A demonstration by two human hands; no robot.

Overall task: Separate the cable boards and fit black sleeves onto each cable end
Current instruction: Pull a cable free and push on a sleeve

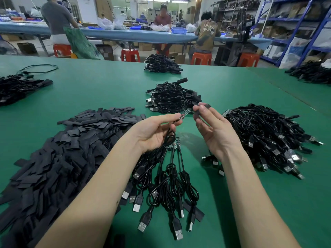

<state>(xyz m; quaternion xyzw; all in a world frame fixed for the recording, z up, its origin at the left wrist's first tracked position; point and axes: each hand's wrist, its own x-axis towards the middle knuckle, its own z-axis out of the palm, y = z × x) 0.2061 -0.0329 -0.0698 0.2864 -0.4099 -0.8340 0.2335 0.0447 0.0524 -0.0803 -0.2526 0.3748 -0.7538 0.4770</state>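
Cable board [184, 114] pinched by left hand [155, 133]; black sleeve [202, 109] pinched by right hand [213, 129]. Bare green table [107, 90] at 11 o'clock. No legible labels nearby.

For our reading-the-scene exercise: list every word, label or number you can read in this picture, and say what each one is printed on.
"UNKN OWN": pale letters in two rows on the back of the brown T-shirt worn by the person seated at the far blue table.
Markings on the small circuit board held by the left hand: too small to read.
Boxes on the blue shelving at right: blurred, unreadable.
Black sleeve in the right hand: no print visible.
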